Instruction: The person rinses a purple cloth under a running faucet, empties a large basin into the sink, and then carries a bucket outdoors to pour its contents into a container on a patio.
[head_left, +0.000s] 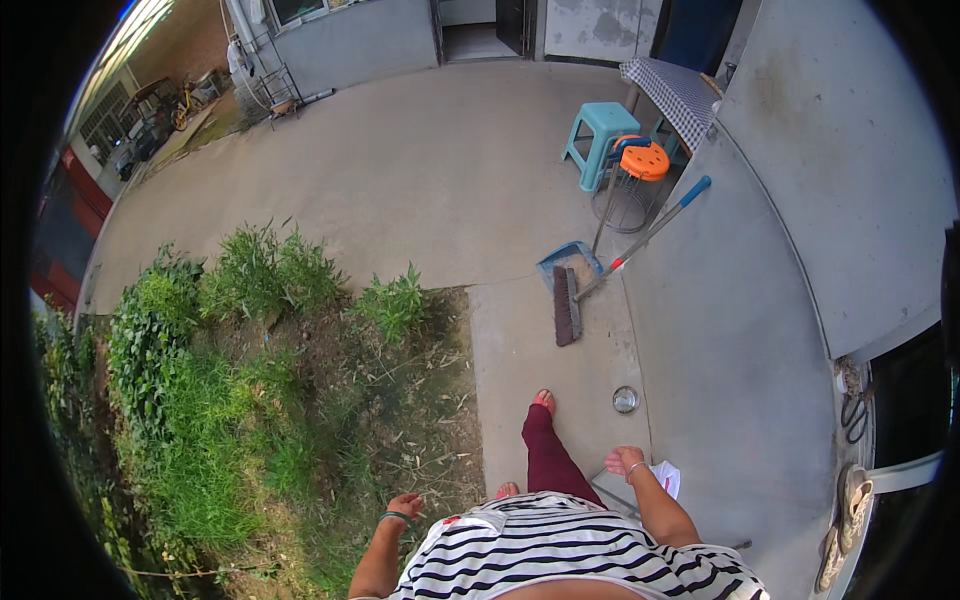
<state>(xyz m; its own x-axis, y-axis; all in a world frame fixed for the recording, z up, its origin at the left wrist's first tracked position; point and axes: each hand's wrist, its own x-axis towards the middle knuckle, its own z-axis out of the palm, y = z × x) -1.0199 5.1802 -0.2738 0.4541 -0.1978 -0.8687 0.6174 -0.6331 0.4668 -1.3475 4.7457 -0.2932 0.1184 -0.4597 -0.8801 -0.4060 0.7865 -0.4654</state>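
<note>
My left hand (406, 505), with a green bangle at the wrist, hangs over the edge of the garden bed with nothing in it. My right hand (624, 460), a silvery bracelet at its wrist, is held out empty above the paving. Just beyond it a round metal dish (625, 400) lies on the concrete. A white bag (665, 480) shows beside my right wrist. Farther ahead a broom (568, 306) leans against the wall, its dark bristles by a blue dustpan (570, 259) that holds debris.
A planted bed (420, 390) borders the path on the left. Ahead stand a teal plastic stool (606, 124), an orange-topped stool (641, 160) and a table with a checked cloth (675, 90). Scissors (855, 416) and shoes (853, 506) rest on the window ledge at right.
</note>
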